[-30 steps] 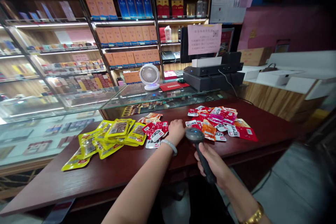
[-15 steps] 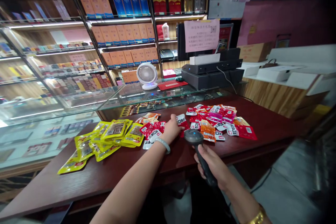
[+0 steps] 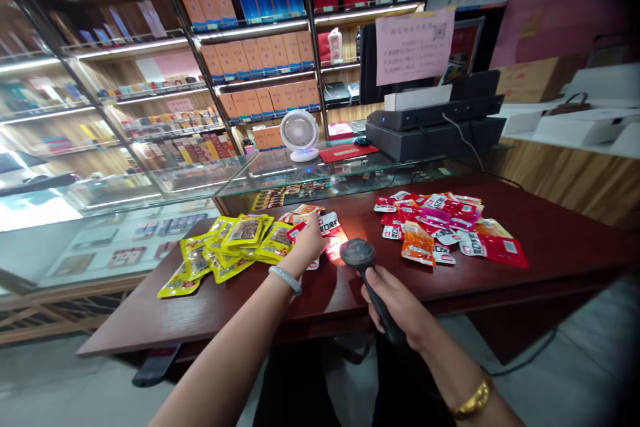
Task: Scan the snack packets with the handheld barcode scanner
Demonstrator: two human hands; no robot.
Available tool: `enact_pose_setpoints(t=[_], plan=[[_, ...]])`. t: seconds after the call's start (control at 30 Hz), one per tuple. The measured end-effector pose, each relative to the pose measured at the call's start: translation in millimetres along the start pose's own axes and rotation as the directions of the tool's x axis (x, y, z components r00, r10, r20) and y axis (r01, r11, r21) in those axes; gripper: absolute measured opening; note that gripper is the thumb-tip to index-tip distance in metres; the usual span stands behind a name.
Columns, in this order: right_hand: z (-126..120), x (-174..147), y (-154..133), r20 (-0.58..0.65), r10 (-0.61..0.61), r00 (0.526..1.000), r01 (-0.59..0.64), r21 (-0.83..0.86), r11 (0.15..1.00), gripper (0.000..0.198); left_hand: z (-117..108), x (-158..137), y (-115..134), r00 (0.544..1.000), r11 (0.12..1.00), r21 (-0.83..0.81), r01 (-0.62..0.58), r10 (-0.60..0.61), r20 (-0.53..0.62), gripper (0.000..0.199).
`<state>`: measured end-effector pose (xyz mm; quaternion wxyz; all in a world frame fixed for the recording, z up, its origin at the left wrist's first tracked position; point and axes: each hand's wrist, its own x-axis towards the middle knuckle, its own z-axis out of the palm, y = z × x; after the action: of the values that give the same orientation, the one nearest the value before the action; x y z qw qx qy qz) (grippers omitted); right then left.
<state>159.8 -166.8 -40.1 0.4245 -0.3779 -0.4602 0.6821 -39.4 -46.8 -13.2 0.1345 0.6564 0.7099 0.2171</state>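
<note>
My left hand (image 3: pixel 309 241) holds a red and white snack packet (image 3: pixel 331 228) just above the dark red counter (image 3: pixel 550 247). My right hand (image 3: pixel 400 310) grips a black handheld barcode scanner (image 3: pixel 364 268), whose head points at that packet; a red glow falls on the packet's lower edge. A pile of yellow snack packets (image 3: pixel 235 243) lies left of my left hand. A spread of red, pink and orange packets (image 3: pixel 445 227) lies to the right of the scanner.
A glass display case (image 3: pixel 280 177) runs behind the counter, carrying a small white fan (image 3: pixel 299 135) and a red mat. A black register with a printer and paper notice (image 3: pixel 430 117) stands at the back right. Shelves of boxed goods fill the back wall.
My left hand picked a red and white packet from the right pile and brought it left in front of the scanner. The scanner moved slightly left and now casts a red glow.
</note>
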Motion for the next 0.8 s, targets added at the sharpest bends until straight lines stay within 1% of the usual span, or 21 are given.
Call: enact_pose_setpoints(t=[0.07,0.13,0.2,0.23,0.27,0.33,0.37,0.4,0.47,0.53,0.57,0.63,0.67,0.73,0.8], plan=[[2,1,1,0.008,-0.002,1.0,0.002,0.004,1.0,0.043,-10,2,-5,1.0,0.998,0.065,0.01,-0.009,-0.008,0.066],[1,1,2,0.022,0.002,1.0,-0.003,0.014,1.0,0.043,-21,5,-12,0.997,0.989,0.131,0.069,-0.063,-0.052,0.07],[-2,0,2,0.025,-0.003,1.0,0.003,0.02,1.0,0.043,-30,9,-19,0.983,0.969,0.199,0.145,-0.117,-0.144,0.073],[-4,-1,2,0.022,-0.01,1.0,0.01,0.021,1.0,0.043,-33,9,-21,0.971,0.958,0.231,0.171,-0.123,-0.207,0.075],[-7,-2,2,0.016,-0.017,1.0,0.016,0.022,1.0,0.043,-34,9,-22,0.954,0.947,0.261,0.186,-0.111,-0.277,0.076],[-12,-4,1,-0.008,-0.022,1.0,0.022,0.021,1.0,0.043,-28,7,-18,0.919,0.934,0.314,0.17,-0.034,-0.394,0.08],[-15,-5,0,-0.024,-0.02,1.0,0.02,0.023,1.0,0.044,-23,5,-13,0.907,0.933,0.335,0.131,0.023,-0.42,0.079],[-19,-6,-1,-0.041,-0.017,0.999,0.018,0.028,0.999,0.044,-15,2,-5,0.904,0.934,0.349,0.079,0.08,-0.421,0.074],[-26,-10,-2,-0.076,-0.008,0.997,0.011,0.038,0.999,0.044,3,-1,16,0.918,0.936,0.349,-0.042,0.174,-0.357,0.056],[-34,-15,-4,-0.116,0.004,0.993,0.001,0.045,0.999,0.045,22,-3,41,0.948,0.94,0.303,-0.154,0.227,-0.223,0.04],[-38,-18,-4,-0.136,0.01,0.991,-0.004,0.046,0.999,0.045,32,-2,54,0.96,0.943,0.266,-0.201,0.243,-0.136,0.036],[-45,-24,-5,-0.176,0.015,0.984,-0.008,0.044,0.999,0.045,50,0,78,0.965,0.947,0.188,-0.26,0.259,0.028,0.039],[-49,-26,-6,-0.196,0.013,0.98,-0.005,0.042,0.999,0.045,58,1,88,0.962,0.95,0.158,-0.269,0.258,0.087,0.042],[-56,-31,-7,-0.243,0.004,0.97,0.006,0.04,0.999,0.045,71,4,105,0.958,0.959,0.119,-0.258,0.238,0.158,0.05],[-62,-35,-8,-0.29,-0.003,0.957,0.015,0.038,0.999,0.045,81,6,118,0.957,0.967,0.095,-0.235,0.213,0.198,0.055]])
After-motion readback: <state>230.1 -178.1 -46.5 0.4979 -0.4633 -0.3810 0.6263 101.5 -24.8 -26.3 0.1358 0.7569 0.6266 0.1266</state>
